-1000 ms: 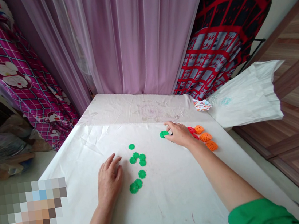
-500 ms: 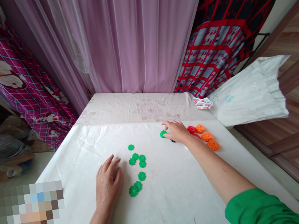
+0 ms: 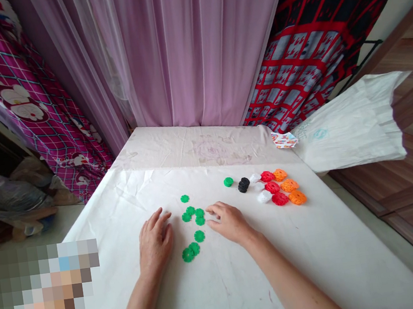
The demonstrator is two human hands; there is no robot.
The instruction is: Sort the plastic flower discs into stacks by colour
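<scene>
Several flat green flower-shaped discs [image 3: 199,236] lie loosely on the white table, some overlapping. My left hand [image 3: 156,239] rests to their left, fingers apart and holding nothing. Just right of the upper green discs, my right hand [image 3: 227,220] hovers with its fingers apart and nothing between them. Farther back sits a green stack [image 3: 228,182], beside black discs [image 3: 244,185]. To the right of these are white stacks [image 3: 264,196], red stacks [image 3: 280,198] and orange stacks [image 3: 297,196] in columns.
A white bag [image 3: 351,128] lies over the table's right back corner, beside a small patterned paper item [image 3: 284,139]. Purple curtains [image 3: 192,50] hang behind the table [image 3: 223,284]. A plastic bottle [image 3: 13,192] stands at the left.
My right hand has let go of the green disc at the back stack and moved left and nearer, to the loose green discs. The black and white stacks now show. My left hand has hardly moved.
</scene>
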